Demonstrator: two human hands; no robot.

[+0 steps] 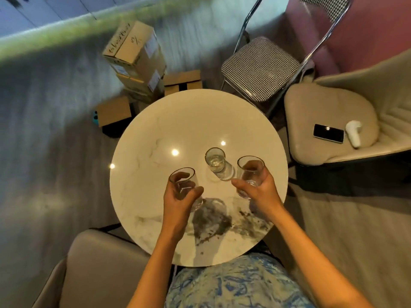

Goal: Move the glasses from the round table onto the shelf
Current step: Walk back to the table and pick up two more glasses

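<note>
Over the near half of the round table [178, 121], both of your hands hold clear glasses. Your left hand [178, 198] wraps the left glass [184, 185] from the side: the thumb lies across the near wall, the fingers curl around the far wall and show through the glass. This glass tilts, its rim leaning toward the far left of the table; whether its base touches the tabletop cannot be told. Your right hand [261, 192] grips the right glass [250, 172] around its lower body, thumb pointing toward the table's centre, fingers closed behind and visible through the wall. This glass also tilts, its rim leaning away from you, above the table's right portion. Neither hand is spread; each is closed around its glass.

A third glass [215, 160] stands upright on the table between the two held glasses and slightly farther from you, untouched by either hand. Dark marbling marks the table's near edge.

Beyond the table's far edge stand cardboard boxes [135, 56] and a folding chair [260, 70]. To the table's right, a cushioned seat [322, 103] carries a phone [328, 133] and a white object [353, 133]. No shelf appears in view.
</note>
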